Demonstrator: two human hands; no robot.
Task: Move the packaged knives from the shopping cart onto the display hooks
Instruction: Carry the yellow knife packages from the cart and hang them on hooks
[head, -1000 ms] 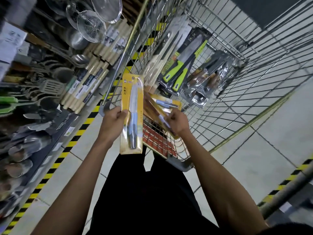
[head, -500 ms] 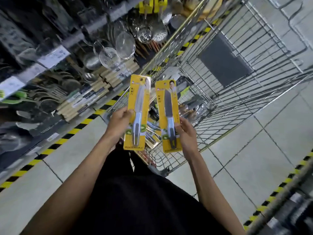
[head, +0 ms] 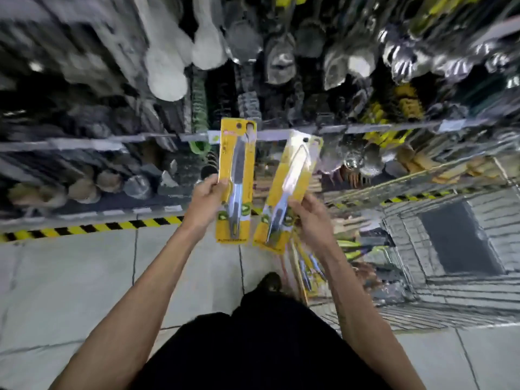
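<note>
Left hand (head: 206, 197) grips a yellow-carded blister-packed knife (head: 236, 178) by its lower left edge, with the card upright and the hang hole uppermost. Right hand (head: 309, 213) grips a second yellow-carded knife pack (head: 289, 192), tilted rightward, glare on its plastic. Both packs are held clear of the silver wire shopping cart (head: 450, 235) at right, where further yellow packs (head: 309, 266) lie. They face the blurred display rack of hanging metal utensils (head: 281, 57). Gripping low leaves the punched holes free, which in my judgement suits threading onto hooks. The target hooks cannot be identified through the blur.
</note>
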